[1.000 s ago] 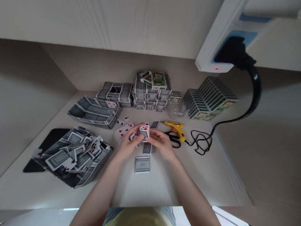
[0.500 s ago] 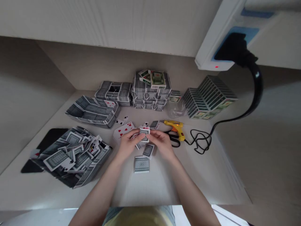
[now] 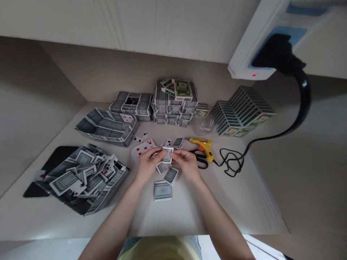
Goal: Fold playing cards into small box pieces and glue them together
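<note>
Playing card [image 3: 167, 155] is small in the view, its gray patterned back framed by a white border and turned toward the camera. Its upper edge looks bent or folded over; how far the fold runs is too small to tell. It is held just above the desk [image 3: 222, 202], near the middle, between both hands.

Right below it lie a gray-backed piece [image 3: 163, 167], partly covered by the held card, a tilted gray-backed card [image 3: 171, 176] and a squarish gray-patterned piece [image 3: 163, 190], close together. A heart card [image 3: 142, 148] lies face up beside the left fingers. Near the right fingers are the black scissor handles [image 3: 200, 159] and a yellow glue gun [image 3: 202, 146], whose cord [image 3: 233, 160] loops to the right. To the left stands a card-covered box [image 3: 108, 196] heaped with loose cards; behind it sits an open card-covered tray [image 3: 105, 131]. Card-covered blocks [image 3: 175, 103] and card packs [image 3: 242, 115] line the back.

Left hand [image 3: 148, 164] and right hand [image 3: 187, 164] face each other, pinching the card's opposite sides between thumbs and fingers. Both bare forearms reach forward from the desk's near edge, converging on it.
</note>
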`<state>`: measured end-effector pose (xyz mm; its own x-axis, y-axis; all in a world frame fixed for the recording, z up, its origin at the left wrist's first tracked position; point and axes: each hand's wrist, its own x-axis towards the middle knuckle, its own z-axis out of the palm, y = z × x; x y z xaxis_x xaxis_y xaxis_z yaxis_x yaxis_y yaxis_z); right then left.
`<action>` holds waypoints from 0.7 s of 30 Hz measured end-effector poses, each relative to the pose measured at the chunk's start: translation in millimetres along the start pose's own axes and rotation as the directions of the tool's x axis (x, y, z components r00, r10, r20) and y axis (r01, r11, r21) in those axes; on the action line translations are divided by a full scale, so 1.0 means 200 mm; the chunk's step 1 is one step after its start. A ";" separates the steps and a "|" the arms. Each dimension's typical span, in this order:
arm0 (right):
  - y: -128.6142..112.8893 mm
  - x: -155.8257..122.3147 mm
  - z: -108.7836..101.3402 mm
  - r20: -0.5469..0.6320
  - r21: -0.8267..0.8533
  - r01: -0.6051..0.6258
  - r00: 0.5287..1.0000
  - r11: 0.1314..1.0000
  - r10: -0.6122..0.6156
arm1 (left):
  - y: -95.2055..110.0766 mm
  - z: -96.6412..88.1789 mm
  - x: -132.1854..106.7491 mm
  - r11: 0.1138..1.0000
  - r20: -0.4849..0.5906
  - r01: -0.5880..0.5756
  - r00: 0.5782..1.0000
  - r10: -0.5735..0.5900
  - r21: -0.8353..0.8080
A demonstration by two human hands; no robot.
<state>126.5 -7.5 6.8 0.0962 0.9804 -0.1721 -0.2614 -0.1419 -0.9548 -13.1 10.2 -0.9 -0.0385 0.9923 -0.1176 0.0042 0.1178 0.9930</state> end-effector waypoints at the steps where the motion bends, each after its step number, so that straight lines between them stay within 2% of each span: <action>1: 0.00 0.00 0.00 0.001 -0.004 0.001 1.000 1.000 -0.001 | 0.00 0.00 0.00 1.000 -0.014 -0.001 1.000 0.001 -0.001; 9: 0.00 0.00 0.00 0.013 -0.052 0.015 1.000 0.999 -0.014 | 0.01 -0.01 -0.01 0.998 0.009 0.044 0.999 -0.044 -0.051; 21: 0.00 -0.01 0.00 0.018 -0.075 0.011 1.000 0.997 -0.010 | 0.02 0.00 -0.02 0.999 -0.005 0.031 1.000 -0.031 -0.043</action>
<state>126.1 -9.4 6.8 0.0815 0.9840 -0.1586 -0.1878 -0.1412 -0.9720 -13.5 7.3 3.5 -0.0439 0.9880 -0.1481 -0.0400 0.1464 0.9884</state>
